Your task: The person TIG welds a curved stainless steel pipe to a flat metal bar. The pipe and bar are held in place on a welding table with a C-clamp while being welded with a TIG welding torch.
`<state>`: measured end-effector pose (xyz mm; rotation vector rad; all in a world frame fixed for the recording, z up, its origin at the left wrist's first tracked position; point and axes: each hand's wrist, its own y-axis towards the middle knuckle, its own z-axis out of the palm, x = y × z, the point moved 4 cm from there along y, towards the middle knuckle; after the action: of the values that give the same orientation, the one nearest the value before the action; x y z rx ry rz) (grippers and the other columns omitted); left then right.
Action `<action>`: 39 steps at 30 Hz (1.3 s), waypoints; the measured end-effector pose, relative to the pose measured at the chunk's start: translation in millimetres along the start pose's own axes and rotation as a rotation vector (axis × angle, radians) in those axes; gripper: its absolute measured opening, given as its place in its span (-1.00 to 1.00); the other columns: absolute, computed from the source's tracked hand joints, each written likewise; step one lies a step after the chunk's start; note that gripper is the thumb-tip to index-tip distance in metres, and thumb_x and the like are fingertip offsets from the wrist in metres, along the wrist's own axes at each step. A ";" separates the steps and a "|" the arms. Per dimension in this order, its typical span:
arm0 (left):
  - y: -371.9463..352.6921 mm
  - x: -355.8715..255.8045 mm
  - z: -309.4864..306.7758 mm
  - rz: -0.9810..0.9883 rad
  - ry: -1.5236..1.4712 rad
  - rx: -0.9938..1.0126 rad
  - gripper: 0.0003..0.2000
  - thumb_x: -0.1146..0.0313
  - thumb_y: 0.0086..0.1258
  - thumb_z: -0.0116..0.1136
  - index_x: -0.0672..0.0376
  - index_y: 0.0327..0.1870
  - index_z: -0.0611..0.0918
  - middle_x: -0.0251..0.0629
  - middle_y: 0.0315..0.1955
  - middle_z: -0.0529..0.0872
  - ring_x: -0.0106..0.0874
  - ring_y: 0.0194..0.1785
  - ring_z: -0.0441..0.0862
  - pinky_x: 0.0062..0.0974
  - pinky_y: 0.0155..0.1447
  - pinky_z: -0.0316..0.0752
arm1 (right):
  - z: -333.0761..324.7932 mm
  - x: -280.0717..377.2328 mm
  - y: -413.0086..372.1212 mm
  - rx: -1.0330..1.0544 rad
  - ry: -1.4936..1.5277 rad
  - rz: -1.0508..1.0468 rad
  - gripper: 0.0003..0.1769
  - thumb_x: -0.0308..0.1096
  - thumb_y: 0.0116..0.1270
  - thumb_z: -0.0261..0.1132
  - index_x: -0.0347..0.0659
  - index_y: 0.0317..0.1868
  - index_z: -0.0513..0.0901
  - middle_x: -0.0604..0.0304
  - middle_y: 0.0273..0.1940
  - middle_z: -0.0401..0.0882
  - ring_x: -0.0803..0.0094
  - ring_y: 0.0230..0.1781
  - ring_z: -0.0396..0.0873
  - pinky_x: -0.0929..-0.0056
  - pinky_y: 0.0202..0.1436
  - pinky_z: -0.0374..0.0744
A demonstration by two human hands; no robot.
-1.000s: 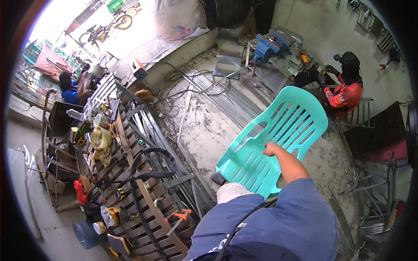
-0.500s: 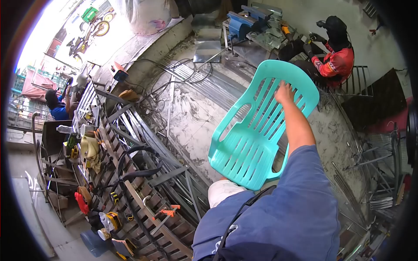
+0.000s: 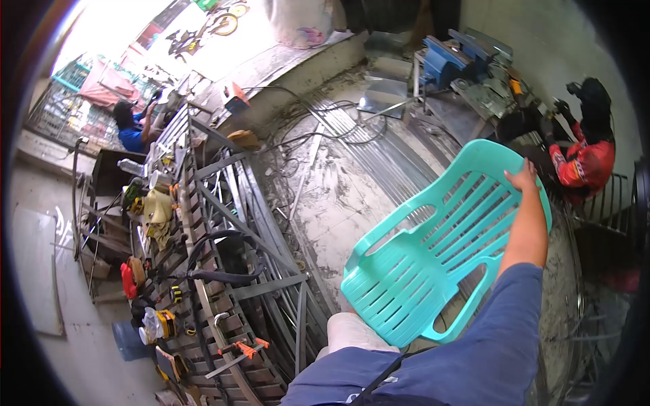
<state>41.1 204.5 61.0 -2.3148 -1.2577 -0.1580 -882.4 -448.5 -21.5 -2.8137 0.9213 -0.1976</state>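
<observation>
A turquoise plastic chair (image 3: 409,271) with a slatted back and seat stands right before me, its seat near my legs. My right hand (image 3: 523,179) is on the upper right part of its backrest, the fingers closed at the edge and partly hidden by the plastic. My left hand is out of the picture.
To the left, a slatted metal frame (image 3: 203,298) carries clamps, tapes and tools, with long metal bars (image 3: 261,196) beside it. Cables and ribbed sheets (image 3: 379,152) lie on the floor. A person in red (image 3: 586,162) sits near a blue vise (image 3: 443,61); another in blue (image 3: 132,139) works far left.
My view has swung left, so the surroundings sit farther right. The chair is turned more to the right, and my right hand has gone from the middle slats to the backrest's right edge.
</observation>
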 end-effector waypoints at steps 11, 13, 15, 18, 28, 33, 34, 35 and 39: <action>-0.6 -7.8 16.2 -0.065 -0.183 0.025 -0.30 -0.20 0.67 0.03 0.35 0.38 0.69 0.22 0.30 0.61 0.11 0.42 0.53 0.07 0.54 0.40 | -116.5 -50.2 -69.0 0.121 -0.241 0.058 0.16 0.51 0.22 0.60 -0.07 0.64 0.57 0.00 0.72 0.46 0.00 0.77 0.36 -0.40 0.73 0.29; -19.1 10.9 15.6 -0.077 -0.176 0.055 -0.30 -0.20 0.67 0.03 0.34 0.38 0.69 0.21 0.29 0.62 0.10 0.41 0.54 0.07 0.53 0.41 | -84.0 -118.5 -34.5 0.058 -0.060 -0.023 0.06 0.54 0.21 0.60 -0.25 0.36 0.72 -0.18 0.38 0.76 -0.16 0.44 0.70 -0.21 0.51 0.56; -53.3 28.4 26.5 -0.098 -0.171 0.104 -0.31 -0.20 0.66 0.03 0.34 0.37 0.70 0.21 0.28 0.63 0.10 0.40 0.55 0.07 0.53 0.42 | -71.7 -161.0 -32.9 -0.011 0.049 -0.089 -0.01 0.56 0.22 0.59 -0.33 0.12 0.79 -0.30 0.18 0.82 -0.24 0.24 0.78 -0.15 0.34 0.64; -80.5 63.6 28.0 -0.122 -0.152 0.136 -0.31 -0.20 0.66 0.04 0.34 0.37 0.71 0.21 0.26 0.64 0.10 0.39 0.56 0.07 0.52 0.43 | -78.8 -176.3 -62.2 -0.088 0.198 -0.154 -0.04 0.58 0.25 0.56 -0.37 -0.11 0.78 -0.38 -0.02 0.80 -0.34 0.06 0.76 -0.17 0.18 0.64; -29.6 103.7 -55.5 0.201 0.113 0.195 -0.33 -0.20 0.66 0.05 0.32 0.34 0.73 0.19 0.22 0.68 0.08 0.35 0.61 0.05 0.48 0.47 | -262.6 -92.1 -313.0 -0.584 0.111 -0.113 0.00 0.74 0.21 0.44 -0.24 -0.34 0.67 -0.26 -0.29 0.78 -0.40 -0.15 0.74 -0.22 -0.09 0.66; -14.0 108.3 -77.2 0.359 0.146 0.212 -0.33 -0.20 0.65 0.06 0.31 0.33 0.74 0.19 0.19 0.70 0.07 0.33 0.63 0.05 0.47 0.49 | -354.1 -76.2 -454.0 -0.819 0.118 -0.201 0.02 0.76 0.06 0.53 -0.20 -0.49 0.51 -0.03 -0.53 0.57 -0.15 -0.49 0.61 -0.03 -0.38 0.58; -12.5 110.8 -75.9 0.386 0.142 0.220 -0.34 -0.20 0.65 0.06 0.31 0.33 0.74 0.19 0.19 0.70 0.07 0.32 0.64 0.04 0.47 0.49 | -370.0 -78.7 -478.6 -0.879 0.112 -0.236 0.01 0.74 0.05 0.55 -0.19 -0.51 0.48 0.01 -0.55 0.52 -0.10 -0.52 0.58 0.00 -0.41 0.56; -12.0 109.1 -74.2 0.417 0.134 0.229 -0.34 -0.20 0.65 0.06 0.30 0.33 0.74 0.18 0.19 0.70 0.07 0.32 0.64 0.04 0.46 0.50 | -386.2 -82.9 -503.5 -0.943 0.101 -0.272 0.01 0.72 0.03 0.58 -0.17 -0.53 0.45 0.05 -0.57 0.47 -0.05 -0.56 0.54 0.04 -0.45 0.53; -5.0 92.8 -58.2 0.542 0.087 0.261 -0.34 -0.19 0.65 0.06 0.30 0.32 0.75 0.18 0.17 0.72 0.06 0.30 0.66 0.04 0.45 0.51 | -448.2 -109.3 -590.5 -1.150 0.037 -0.420 -0.04 0.59 0.02 0.69 -0.13 -0.55 0.39 0.18 -0.61 0.30 0.15 -0.63 0.37 0.19 -0.53 0.45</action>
<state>97.4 249.2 143.9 -2.2943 -0.5370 0.0864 -711.8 29.8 529.5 -4.0467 0.4789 0.3632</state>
